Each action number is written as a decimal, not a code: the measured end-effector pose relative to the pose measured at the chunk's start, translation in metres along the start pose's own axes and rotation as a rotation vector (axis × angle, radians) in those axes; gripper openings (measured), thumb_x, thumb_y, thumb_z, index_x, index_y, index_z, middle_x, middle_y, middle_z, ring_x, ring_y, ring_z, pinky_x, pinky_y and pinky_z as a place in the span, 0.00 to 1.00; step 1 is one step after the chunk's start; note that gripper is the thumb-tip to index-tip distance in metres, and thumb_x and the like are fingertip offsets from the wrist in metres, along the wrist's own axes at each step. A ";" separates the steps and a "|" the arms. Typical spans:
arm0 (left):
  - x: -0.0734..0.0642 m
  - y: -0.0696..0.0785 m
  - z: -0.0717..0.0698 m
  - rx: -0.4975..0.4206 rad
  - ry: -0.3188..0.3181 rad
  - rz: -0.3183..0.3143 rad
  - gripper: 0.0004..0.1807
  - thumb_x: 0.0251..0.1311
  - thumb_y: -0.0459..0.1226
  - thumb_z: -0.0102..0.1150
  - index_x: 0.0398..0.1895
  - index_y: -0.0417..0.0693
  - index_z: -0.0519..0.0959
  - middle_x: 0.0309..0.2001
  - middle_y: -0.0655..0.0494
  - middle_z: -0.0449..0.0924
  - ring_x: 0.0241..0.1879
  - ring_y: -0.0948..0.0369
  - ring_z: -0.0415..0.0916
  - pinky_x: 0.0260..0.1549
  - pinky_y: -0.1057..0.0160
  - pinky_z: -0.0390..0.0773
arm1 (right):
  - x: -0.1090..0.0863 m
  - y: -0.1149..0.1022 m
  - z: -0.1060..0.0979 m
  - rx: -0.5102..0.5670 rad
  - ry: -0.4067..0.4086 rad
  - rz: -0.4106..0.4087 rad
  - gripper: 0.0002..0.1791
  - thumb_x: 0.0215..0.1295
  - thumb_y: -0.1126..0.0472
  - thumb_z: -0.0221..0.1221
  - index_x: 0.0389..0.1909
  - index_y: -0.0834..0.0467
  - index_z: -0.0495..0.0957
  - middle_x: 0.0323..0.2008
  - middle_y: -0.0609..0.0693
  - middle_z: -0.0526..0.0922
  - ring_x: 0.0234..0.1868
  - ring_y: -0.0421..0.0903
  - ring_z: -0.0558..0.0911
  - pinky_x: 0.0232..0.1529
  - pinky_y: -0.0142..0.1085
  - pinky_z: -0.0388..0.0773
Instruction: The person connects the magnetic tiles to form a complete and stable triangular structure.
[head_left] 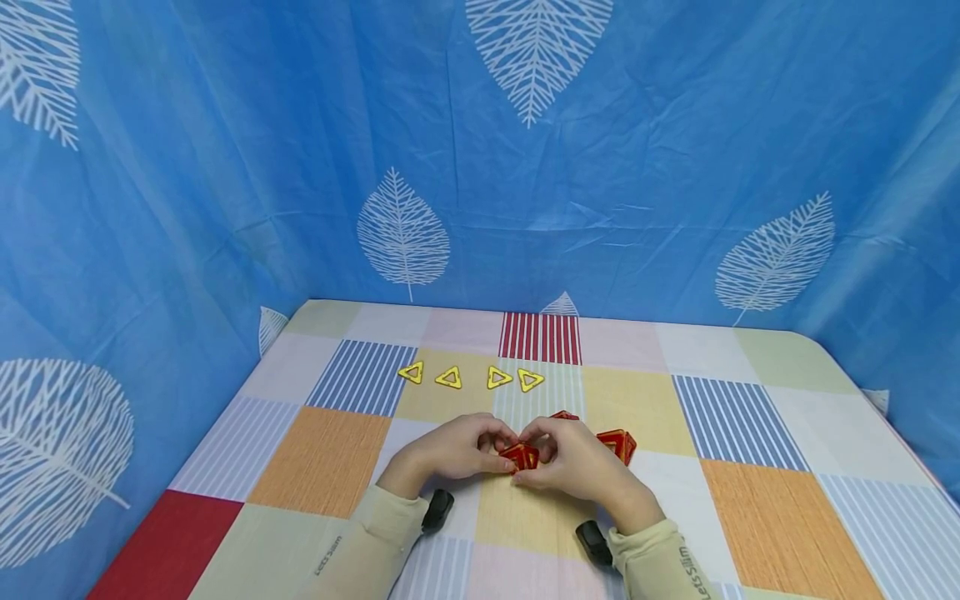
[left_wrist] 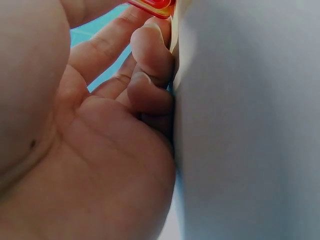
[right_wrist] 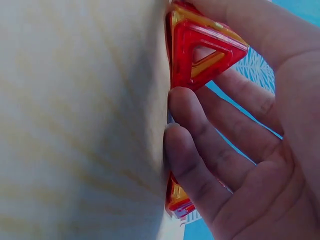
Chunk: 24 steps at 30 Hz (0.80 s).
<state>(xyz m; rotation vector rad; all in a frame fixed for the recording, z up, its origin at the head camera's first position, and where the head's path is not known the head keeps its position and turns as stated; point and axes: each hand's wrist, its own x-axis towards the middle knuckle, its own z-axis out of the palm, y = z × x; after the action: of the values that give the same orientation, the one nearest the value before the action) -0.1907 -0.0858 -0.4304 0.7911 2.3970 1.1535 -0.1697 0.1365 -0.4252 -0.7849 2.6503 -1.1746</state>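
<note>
A small red and orange pyramid of triangular magnetic tiles [head_left: 521,455] stands on the table between both hands. My left hand [head_left: 461,447] grips its left side, thumb in front and fingers curled behind. From the other side my right hand [head_left: 576,460] pinches it with thumb and forefinger. In the right wrist view the tile pyramid [right_wrist: 226,41] shows a triangular opening in its face, and the lower fingers curl against the tabletop. Only a red corner of it [left_wrist: 155,6] shows at the top of the left wrist view.
Beyond the right hand stand another red tile shape [head_left: 619,445] and a red piece [head_left: 565,415], partly hidden. Several yellow triangle tiles [head_left: 449,377] lie in a row farther back. A blue leaf-print curtain [head_left: 637,208] encloses the patchwork-covered table [head_left: 315,462].
</note>
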 end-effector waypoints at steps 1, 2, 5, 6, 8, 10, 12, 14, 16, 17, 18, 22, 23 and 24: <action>0.000 0.000 0.000 -0.006 0.000 -0.003 0.15 0.61 0.40 0.71 0.50 0.50 0.83 0.30 0.62 0.76 0.27 0.66 0.68 0.28 0.66 0.69 | 0.000 0.000 0.000 -0.004 0.002 -0.004 0.21 0.49 0.53 0.79 0.42 0.54 0.83 0.26 0.44 0.79 0.26 0.38 0.77 0.29 0.33 0.76; 0.000 0.000 0.000 -0.014 -0.001 -0.005 0.16 0.61 0.40 0.71 0.51 0.49 0.83 0.30 0.62 0.76 0.27 0.65 0.69 0.28 0.66 0.70 | 0.000 0.000 0.000 -0.009 0.005 -0.006 0.21 0.49 0.54 0.79 0.41 0.54 0.83 0.26 0.44 0.79 0.26 0.37 0.77 0.30 0.33 0.76; 0.000 0.000 -0.001 -0.033 -0.002 -0.013 0.19 0.60 0.40 0.72 0.54 0.47 0.82 0.33 0.62 0.77 0.28 0.65 0.69 0.30 0.66 0.70 | 0.000 0.000 0.000 -0.020 0.015 -0.002 0.20 0.49 0.54 0.79 0.40 0.53 0.83 0.26 0.44 0.79 0.27 0.38 0.77 0.30 0.33 0.76; 0.000 0.001 -0.001 -0.034 0.000 -0.014 0.21 0.60 0.40 0.72 0.55 0.47 0.81 0.35 0.62 0.77 0.29 0.65 0.69 0.30 0.66 0.71 | 0.000 0.000 0.000 -0.022 0.019 0.002 0.19 0.49 0.54 0.79 0.39 0.53 0.83 0.26 0.43 0.79 0.27 0.38 0.76 0.29 0.33 0.76; -0.001 0.001 -0.001 -0.037 0.004 -0.018 0.23 0.60 0.40 0.72 0.57 0.45 0.80 0.36 0.61 0.76 0.29 0.64 0.69 0.30 0.66 0.70 | 0.000 0.001 -0.001 -0.027 0.031 0.017 0.19 0.49 0.54 0.79 0.38 0.53 0.83 0.26 0.44 0.79 0.27 0.39 0.76 0.29 0.34 0.75; -0.001 0.001 -0.001 -0.037 0.010 -0.023 0.24 0.60 0.40 0.72 0.59 0.44 0.78 0.38 0.60 0.76 0.29 0.64 0.69 0.31 0.66 0.70 | -0.001 0.002 -0.003 -0.040 0.058 0.056 0.19 0.49 0.54 0.79 0.38 0.53 0.82 0.26 0.44 0.79 0.27 0.39 0.75 0.28 0.34 0.75; -0.001 0.001 -0.001 -0.038 0.018 -0.028 0.26 0.60 0.41 0.72 0.60 0.44 0.78 0.38 0.59 0.75 0.29 0.64 0.69 0.31 0.65 0.70 | -0.001 0.004 -0.005 -0.045 0.096 0.105 0.19 0.48 0.55 0.79 0.39 0.54 0.82 0.27 0.45 0.79 0.27 0.40 0.75 0.29 0.34 0.74; -0.001 0.001 -0.001 -0.046 0.023 -0.034 0.26 0.59 0.40 0.72 0.60 0.44 0.77 0.38 0.58 0.75 0.29 0.64 0.68 0.32 0.65 0.70 | -0.002 0.006 -0.007 -0.054 0.133 0.154 0.20 0.48 0.56 0.79 0.39 0.55 0.82 0.27 0.45 0.78 0.28 0.41 0.75 0.30 0.35 0.75; -0.001 0.000 0.000 -0.054 0.025 -0.039 0.26 0.59 0.40 0.72 0.60 0.45 0.77 0.38 0.57 0.75 0.29 0.64 0.68 0.31 0.65 0.69 | -0.003 0.009 -0.010 -0.058 0.161 0.191 0.21 0.48 0.56 0.79 0.41 0.56 0.83 0.29 0.46 0.78 0.30 0.42 0.75 0.32 0.36 0.75; -0.001 0.000 0.000 -0.055 0.026 -0.040 0.26 0.59 0.40 0.72 0.60 0.45 0.77 0.39 0.57 0.75 0.28 0.64 0.68 0.31 0.65 0.69 | -0.003 0.010 -0.012 -0.060 0.172 0.204 0.21 0.48 0.56 0.79 0.41 0.56 0.83 0.30 0.46 0.78 0.31 0.42 0.75 0.33 0.36 0.75; -0.001 0.000 0.000 -0.059 0.026 -0.040 0.25 0.59 0.39 0.72 0.59 0.45 0.77 0.38 0.57 0.75 0.28 0.64 0.68 0.31 0.65 0.69 | -0.003 0.012 -0.013 -0.066 0.182 0.219 0.21 0.48 0.55 0.79 0.41 0.56 0.83 0.30 0.46 0.78 0.32 0.43 0.75 0.34 0.36 0.76; 0.000 0.000 0.000 -0.058 0.023 -0.034 0.24 0.61 0.39 0.71 0.59 0.45 0.78 0.38 0.58 0.75 0.28 0.65 0.68 0.31 0.65 0.69 | -0.005 0.018 -0.018 -0.081 0.205 0.258 0.23 0.48 0.54 0.79 0.43 0.57 0.83 0.33 0.47 0.80 0.36 0.44 0.76 0.37 0.39 0.76; 0.000 0.000 0.000 -0.056 0.023 -0.031 0.24 0.61 0.39 0.71 0.59 0.45 0.78 0.38 0.58 0.75 0.28 0.65 0.68 0.32 0.65 0.69 | -0.006 0.020 -0.019 -0.083 0.212 0.265 0.24 0.48 0.54 0.79 0.44 0.57 0.83 0.34 0.47 0.80 0.36 0.44 0.77 0.38 0.39 0.77; 0.000 0.000 0.000 -0.055 0.022 -0.028 0.23 0.61 0.39 0.71 0.58 0.44 0.78 0.38 0.58 0.75 0.28 0.65 0.68 0.32 0.65 0.69 | -0.006 0.021 -0.020 -0.085 0.216 0.268 0.24 0.48 0.53 0.79 0.44 0.57 0.83 0.34 0.47 0.80 0.36 0.44 0.77 0.38 0.40 0.77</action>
<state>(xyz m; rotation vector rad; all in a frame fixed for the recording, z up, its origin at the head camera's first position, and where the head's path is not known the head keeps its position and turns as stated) -0.1908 -0.0858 -0.4306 0.7287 2.3755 1.2177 -0.1792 0.1645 -0.4278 -0.3129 2.8805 -1.1378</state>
